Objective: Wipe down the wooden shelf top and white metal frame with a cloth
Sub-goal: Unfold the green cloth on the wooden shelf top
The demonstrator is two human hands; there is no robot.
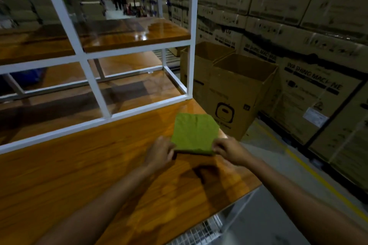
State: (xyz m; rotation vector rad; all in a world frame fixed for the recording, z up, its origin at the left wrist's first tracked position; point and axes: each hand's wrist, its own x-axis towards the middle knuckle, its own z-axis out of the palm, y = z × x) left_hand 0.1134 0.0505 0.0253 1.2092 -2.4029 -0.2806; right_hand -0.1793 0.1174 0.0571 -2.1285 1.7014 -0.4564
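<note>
Near the right-hand corner of the wooden shelf top (83, 167), a folded green cloth (196, 132) lies flat, and I have a grip on each of its near corners. My left hand (160, 152) pinches the near left corner; my right hand (229, 150) pinches the near right corner. That near edge looks slightly lifted, with a dark shadow under it.

The cloth sits close to the shelf top's right edge, and its right corner seems to reach that edge. I judge that a sideways pull could drag it off toward the open cardboard boxes (235, 85) standing just beyond that edge. Lifting by two corners only could also let the folds fall open, leaving a loose rag to wipe with.

Beyond the cloth, the white metal frame (95, 85) rests on the shelf top, its bottom rail running across and its corner post rising just past the cloth's far edge. Long strokes away from me would strike that rail. Stacked cartons (298, 26) fill the wall past the open boxes.
</note>
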